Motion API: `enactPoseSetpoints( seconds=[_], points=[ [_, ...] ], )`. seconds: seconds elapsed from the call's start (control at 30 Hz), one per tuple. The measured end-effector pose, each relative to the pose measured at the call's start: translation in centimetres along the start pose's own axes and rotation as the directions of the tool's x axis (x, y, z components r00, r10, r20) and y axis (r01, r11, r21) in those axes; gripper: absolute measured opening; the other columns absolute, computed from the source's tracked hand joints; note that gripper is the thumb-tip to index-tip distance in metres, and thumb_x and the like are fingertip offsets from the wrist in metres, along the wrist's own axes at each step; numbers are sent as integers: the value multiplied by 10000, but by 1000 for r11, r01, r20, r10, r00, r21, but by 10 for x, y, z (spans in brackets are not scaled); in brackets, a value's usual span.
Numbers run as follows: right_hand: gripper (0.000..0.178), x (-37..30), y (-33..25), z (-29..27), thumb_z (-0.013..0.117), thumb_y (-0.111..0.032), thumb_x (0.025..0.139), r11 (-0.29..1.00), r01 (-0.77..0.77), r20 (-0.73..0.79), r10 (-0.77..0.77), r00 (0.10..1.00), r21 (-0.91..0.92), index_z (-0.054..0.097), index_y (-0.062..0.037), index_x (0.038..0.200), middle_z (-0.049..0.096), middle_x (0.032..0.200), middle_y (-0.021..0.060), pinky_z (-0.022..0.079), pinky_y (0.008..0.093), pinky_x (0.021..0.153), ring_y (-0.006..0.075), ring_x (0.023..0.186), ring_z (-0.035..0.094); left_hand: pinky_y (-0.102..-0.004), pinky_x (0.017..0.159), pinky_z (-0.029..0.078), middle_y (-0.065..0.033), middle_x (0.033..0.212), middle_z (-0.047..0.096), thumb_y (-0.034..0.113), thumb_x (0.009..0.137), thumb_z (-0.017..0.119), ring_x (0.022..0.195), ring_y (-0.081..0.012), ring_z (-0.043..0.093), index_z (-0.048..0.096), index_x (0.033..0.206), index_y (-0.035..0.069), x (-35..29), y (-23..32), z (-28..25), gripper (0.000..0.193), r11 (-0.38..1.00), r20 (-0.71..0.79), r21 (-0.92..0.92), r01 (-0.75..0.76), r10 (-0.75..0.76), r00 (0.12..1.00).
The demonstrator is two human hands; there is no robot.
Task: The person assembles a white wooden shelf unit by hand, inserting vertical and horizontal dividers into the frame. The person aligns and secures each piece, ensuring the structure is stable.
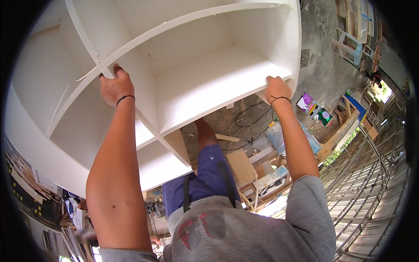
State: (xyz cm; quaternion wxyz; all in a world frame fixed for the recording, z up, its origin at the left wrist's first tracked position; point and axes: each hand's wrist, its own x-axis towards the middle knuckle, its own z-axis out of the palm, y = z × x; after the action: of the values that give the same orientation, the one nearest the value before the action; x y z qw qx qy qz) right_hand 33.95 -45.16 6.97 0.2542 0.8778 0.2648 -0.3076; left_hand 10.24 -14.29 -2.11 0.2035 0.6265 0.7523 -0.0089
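Observation:
A large white shelving unit (194, 102) with several open compartments fills the upper left and middle. My left hand (117, 88) is closed round the front edge of a divider, just below where it crosses a long shelf edge. A thin loose strip (85, 75) curls off the edge beside those fingers. Farther right, my right hand (277, 90) is closed on the unit's edge near the lower right corner of the big compartment. Its fingertips rest on the white board, and the thumb is hidden.
On the concrete floor (312, 65) to the right lie purple-and-white and green packages (310, 106). A pale blue plastic stool (351, 48) is at the far right. Cables (244, 120), wood offcuts (241, 166) and a bluish container (279, 135) lie around my legs. Stacked boards (26, 174) are at left.

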Motion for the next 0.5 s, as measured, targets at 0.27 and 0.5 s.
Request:
enactPoseSetpoints(
  seconds=[0.27,0.5],
  points=[
    [298,-73,-121,-2,507,-165,837,908,319,179,-374,910,272,677,-111,1076,650,991,196,511,448,854,355,977,640,-434,737,525,-131,862,704,441,817,626,830,-331,672,637,971,69,2,-5,1,403,1000,-25,-2,12,-12,1000],
    [368,-7,-23,22,568,-211,796,996,69,157,-77,985,52,658,-159,1150,645,1095,134,505,427,906,308,1067,614,-436,740,526,-137,867,706,439,812,632,829,-334,674,648,969,70,-1,-4,3,402,999,-3,31,8,-8,1000]
  ],
)
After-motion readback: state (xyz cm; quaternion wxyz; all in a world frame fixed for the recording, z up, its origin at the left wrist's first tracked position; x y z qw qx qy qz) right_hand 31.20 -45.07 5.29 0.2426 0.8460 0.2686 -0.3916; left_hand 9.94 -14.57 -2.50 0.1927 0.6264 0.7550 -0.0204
